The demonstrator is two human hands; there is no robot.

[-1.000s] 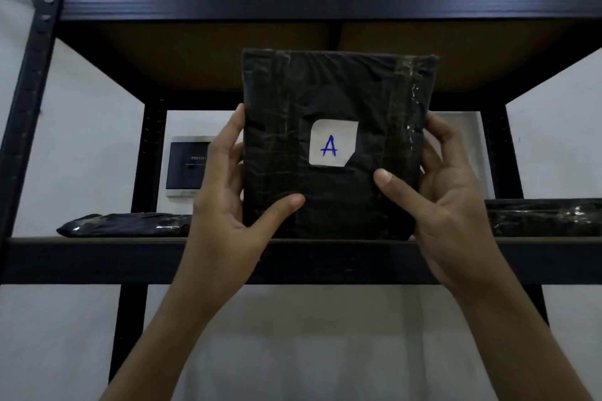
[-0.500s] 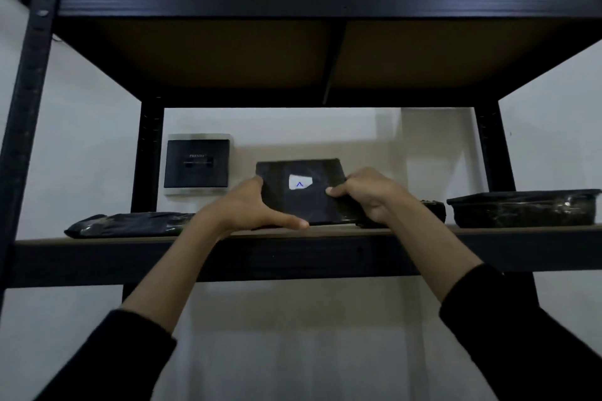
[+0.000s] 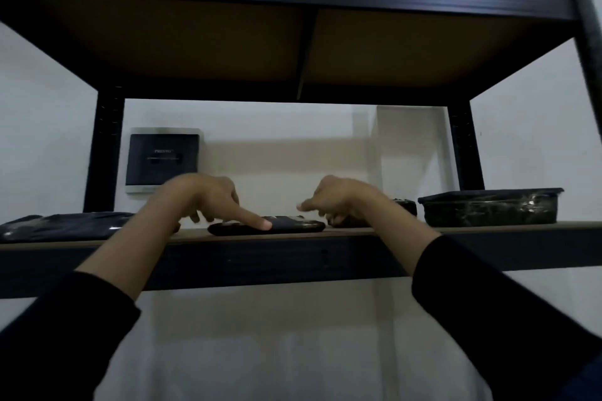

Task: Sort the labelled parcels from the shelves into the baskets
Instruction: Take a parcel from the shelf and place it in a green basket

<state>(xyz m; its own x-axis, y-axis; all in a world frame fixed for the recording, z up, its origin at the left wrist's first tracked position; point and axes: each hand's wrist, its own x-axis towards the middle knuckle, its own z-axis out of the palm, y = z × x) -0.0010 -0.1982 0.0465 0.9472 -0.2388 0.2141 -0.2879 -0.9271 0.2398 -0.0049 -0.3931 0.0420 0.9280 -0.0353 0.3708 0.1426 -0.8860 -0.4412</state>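
A flat black parcel (image 3: 293,226) lies on the shelf board (image 3: 374,231) at eye level, its label hidden from this low angle. My left hand (image 3: 208,197) hovers over its left end with the thumb resting on its top and the other fingers spread. Just above the parcel's right end is my right hand (image 3: 335,197), fingers loose and apart, holding nothing. A second flat black parcel (image 3: 65,225) lies at the shelf's left, and a thicker black wrapped parcel (image 3: 488,207) sits at the right.
A small dark parcel (image 3: 405,205) sits behind my right wrist. The upper shelf (image 3: 293,39) hangs low overhead. Black uprights (image 3: 104,153) frame the bay. A dark wall panel (image 3: 163,159) is mounted behind the shelf.
The parcel marked A, held upright in both hands, was tipped back and laid flat on the shelf. Both hands have let go and opened above it.
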